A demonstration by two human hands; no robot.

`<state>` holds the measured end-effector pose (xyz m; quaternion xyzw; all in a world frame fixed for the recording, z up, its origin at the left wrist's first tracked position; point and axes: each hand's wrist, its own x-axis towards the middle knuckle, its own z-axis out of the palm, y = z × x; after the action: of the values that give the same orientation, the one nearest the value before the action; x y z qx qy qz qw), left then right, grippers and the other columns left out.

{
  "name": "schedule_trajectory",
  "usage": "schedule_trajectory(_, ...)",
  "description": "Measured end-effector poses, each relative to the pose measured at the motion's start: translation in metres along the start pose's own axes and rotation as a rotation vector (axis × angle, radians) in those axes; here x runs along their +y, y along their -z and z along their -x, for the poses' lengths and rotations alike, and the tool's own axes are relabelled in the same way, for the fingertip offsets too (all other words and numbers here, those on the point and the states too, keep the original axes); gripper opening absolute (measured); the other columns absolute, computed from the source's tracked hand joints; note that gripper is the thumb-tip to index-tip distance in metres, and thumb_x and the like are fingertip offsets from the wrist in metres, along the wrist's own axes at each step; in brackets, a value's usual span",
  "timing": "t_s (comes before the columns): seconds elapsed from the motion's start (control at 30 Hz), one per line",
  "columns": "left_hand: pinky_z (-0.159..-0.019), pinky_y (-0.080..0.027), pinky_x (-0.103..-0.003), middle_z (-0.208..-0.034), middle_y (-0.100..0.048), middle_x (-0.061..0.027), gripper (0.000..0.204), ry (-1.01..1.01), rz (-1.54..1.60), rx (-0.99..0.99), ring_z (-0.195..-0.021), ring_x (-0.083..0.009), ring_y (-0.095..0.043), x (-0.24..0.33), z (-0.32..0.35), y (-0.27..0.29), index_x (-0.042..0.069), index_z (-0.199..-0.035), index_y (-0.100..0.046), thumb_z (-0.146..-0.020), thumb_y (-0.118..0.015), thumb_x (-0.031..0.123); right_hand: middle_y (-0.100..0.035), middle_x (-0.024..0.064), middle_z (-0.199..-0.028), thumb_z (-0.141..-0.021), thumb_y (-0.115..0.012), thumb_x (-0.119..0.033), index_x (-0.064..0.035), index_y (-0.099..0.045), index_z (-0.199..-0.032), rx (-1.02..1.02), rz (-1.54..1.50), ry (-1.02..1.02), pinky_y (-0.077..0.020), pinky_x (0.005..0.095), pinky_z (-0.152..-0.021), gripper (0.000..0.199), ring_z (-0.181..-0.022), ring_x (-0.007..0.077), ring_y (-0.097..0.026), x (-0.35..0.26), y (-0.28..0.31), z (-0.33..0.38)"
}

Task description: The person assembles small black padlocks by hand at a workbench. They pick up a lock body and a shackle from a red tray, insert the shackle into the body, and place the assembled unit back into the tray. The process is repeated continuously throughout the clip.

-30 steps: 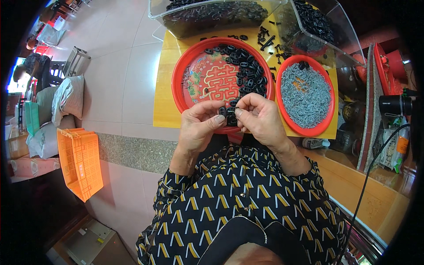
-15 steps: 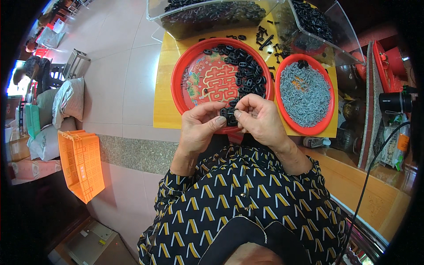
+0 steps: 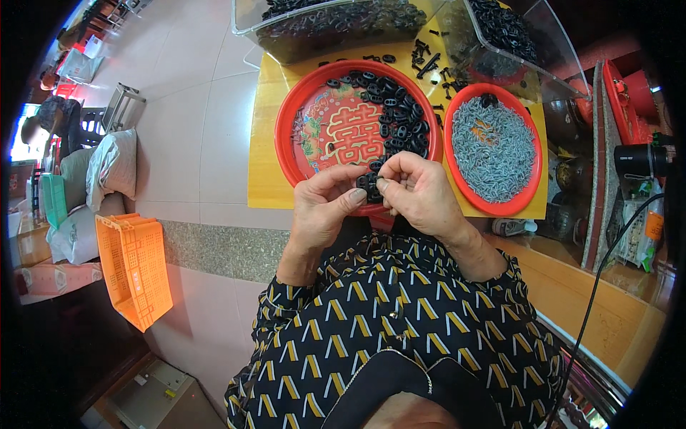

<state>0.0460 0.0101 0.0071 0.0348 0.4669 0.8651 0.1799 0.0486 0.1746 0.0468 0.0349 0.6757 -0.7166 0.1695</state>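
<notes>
Over the near rim of a large red tray (image 3: 284, 136), my left hand (image 3: 321, 207) pinches a small black plastic part (image 3: 370, 187) with holes in it. My right hand (image 3: 423, 199) meets it from the other side, its thumb and index finger closed together at the part's edge. Whatever those right fingertips grip is too small to make out. Many similar oval black pieces (image 3: 404, 107) lie heaped along the tray's right side. To the right, a smaller red tray (image 3: 451, 161) is filled with silvery screws (image 3: 493, 161).
Two clear plastic bins (image 3: 343, 32) (image 3: 536, 43) full of black parts stand at the back of the yellow table (image 3: 268, 171). Loose black pieces (image 3: 427, 64) lie between them. An orange crate (image 3: 136, 268) rests on the floor at left; a black cable (image 3: 597, 286) hangs at right.
Both hands keep nearly the same hold on the black part, with only slight finger movement. The whole view has shifted a little.
</notes>
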Motion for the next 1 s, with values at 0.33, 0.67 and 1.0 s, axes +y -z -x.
schedule_trajectory(0.33,-0.067,-0.046,-0.02,-0.086,-0.058,-0.0047,0.027,-0.042,-0.133,-0.013,-0.078,-0.0094,-0.055,-0.002,0.0,-0.001,-0.003,-0.104,-0.054,-0.077,-0.059,-0.001,-0.054,0.0011,-0.067,-0.079,-0.055,-0.004,-0.0001,-0.053,-0.083,-0.034,-0.077,-0.017,-0.0456,0.0171,-0.049,0.006,-0.057,0.0048,-0.053,0.004,-0.001,-0.003)
schedule_trajectory(0.67,-0.071,-0.05,-0.024,-0.088,-0.06,-0.0075,0.025,-0.051,-0.117,-0.021,-0.078,-0.0122,-0.058,0.001,0.004,-0.008,-0.004,-0.103,-0.053,-0.079,-0.056,-0.002,-0.056,0.0038,-0.076,-0.078,-0.06,-0.005,0.0008,-0.054,-0.088,-0.268,-0.497,-0.109,-0.0498,0.0202,-0.053,0.013,-0.064,0.0093,-0.056,0.02,0.016,-0.011)
schedule_trajectory(1.0,-0.069,-0.047,-0.023,-0.088,-0.058,-0.0074,0.024,-0.123,-0.246,-0.009,-0.078,-0.0113,-0.057,-0.001,0.004,-0.011,-0.005,-0.101,-0.054,-0.077,-0.053,-0.007,-0.055,0.0025,-0.074,-0.078,-0.061,-0.005,-0.0003,-0.053,-0.085,-0.247,-0.519,-0.059,-0.0497,0.0206,-0.054,0.012,-0.064,0.0094,-0.056,0.021,0.011,-0.009)
